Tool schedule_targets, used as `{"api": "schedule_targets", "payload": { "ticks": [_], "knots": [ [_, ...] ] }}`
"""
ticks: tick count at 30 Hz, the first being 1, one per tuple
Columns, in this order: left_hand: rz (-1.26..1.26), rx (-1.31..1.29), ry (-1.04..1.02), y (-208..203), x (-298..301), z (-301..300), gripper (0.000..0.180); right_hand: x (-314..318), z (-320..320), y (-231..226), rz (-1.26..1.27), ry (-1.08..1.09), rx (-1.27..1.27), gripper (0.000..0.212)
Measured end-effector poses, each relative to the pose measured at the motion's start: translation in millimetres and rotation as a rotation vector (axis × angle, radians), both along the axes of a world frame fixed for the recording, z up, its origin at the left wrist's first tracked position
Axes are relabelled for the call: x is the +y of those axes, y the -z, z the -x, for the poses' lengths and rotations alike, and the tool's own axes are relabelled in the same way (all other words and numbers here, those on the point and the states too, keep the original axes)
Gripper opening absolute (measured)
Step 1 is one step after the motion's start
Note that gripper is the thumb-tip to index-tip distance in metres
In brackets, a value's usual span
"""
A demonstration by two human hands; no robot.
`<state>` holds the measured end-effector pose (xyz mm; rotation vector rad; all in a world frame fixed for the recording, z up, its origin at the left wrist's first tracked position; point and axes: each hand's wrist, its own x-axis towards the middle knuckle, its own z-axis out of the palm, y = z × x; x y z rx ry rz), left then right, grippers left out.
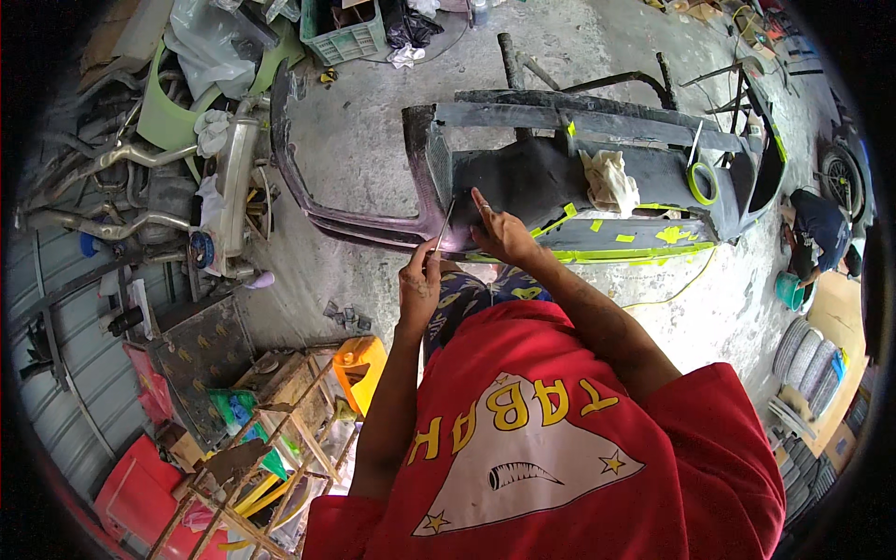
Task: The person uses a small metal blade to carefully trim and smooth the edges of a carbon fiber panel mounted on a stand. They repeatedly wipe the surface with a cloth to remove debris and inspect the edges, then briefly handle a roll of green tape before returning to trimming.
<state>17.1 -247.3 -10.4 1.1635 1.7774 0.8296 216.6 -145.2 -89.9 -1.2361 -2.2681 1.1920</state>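
Note:
A dark car bumper point(523, 168), partly greyish pink at its left corner, lies in front of me with strips of yellow-green tape on it. My left hand point(420, 282) is closed on a thin, narrow tool point(446, 224), too slim to tell its kind, which points up at the bumper's left corner. Just right of it my right hand point(506, 233) reaches over the bumper's near edge, index finger stretched out and the others partly curled. A crumpled white cloth point(611, 183) and a roll of yellow-green tape point(702, 184) rest on the bumper farther right.
Metal stand legs point(509, 61) show behind the bumper. Exhaust pipes point(140, 154) and a silver muffler point(238, 177) are heaped at left. A yellow jerrycan point(361, 369) stands near my left arm. At far right a person point(819, 229) crouches by a green bucket point(790, 291).

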Motion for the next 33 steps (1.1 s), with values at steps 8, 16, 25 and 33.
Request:
{"api": "schedule_targets", "payload": {
  "ticks": [8,16,25,33],
  "knots": [
    [-0.085,0.254,0.124,4,9,11,0.025,-2,4,-4,0.023,-0.009,-0.024,0.088],
    [0.022,0.385,0.309,-39,59,18,0.023,11,17,-16,0.043,-0.089,-0.151,0.083],
    [-0.018,0.339,0.324,-16,48,36,0.021,10,21,-12,0.068,-0.054,-0.18,0.067],
    [0.01,0.285,0.22,-4,29,23,0.021,12,17,-11,0.08,-0.062,-0.206,0.065]
  ]
}}
